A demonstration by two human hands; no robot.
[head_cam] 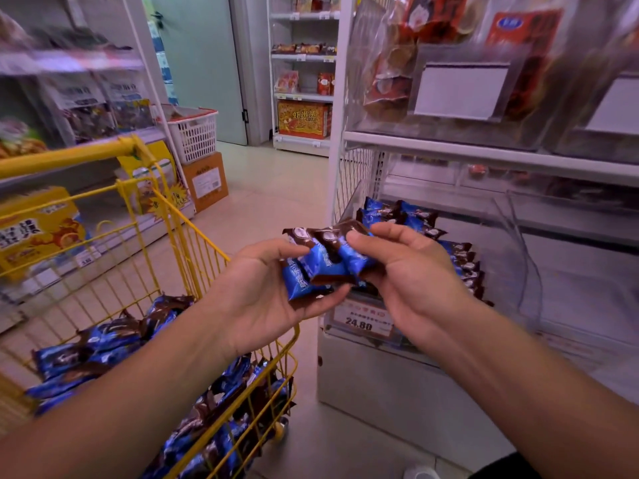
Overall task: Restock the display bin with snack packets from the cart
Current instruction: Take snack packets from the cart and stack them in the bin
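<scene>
Both hands, the left hand and right hand, clutched a bunch of snack packets between cart and display bin, mid-transfer; next, probably, carrying them right into the bin.

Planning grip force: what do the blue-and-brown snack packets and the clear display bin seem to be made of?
Blue-and-brown snack packets: thin glossy plastic film, judging by highlights and crinkled sealed ends. Clear display bin: rigid transparent plastic, probably acrylic; its walls show bright, smooth edges.
</scene>
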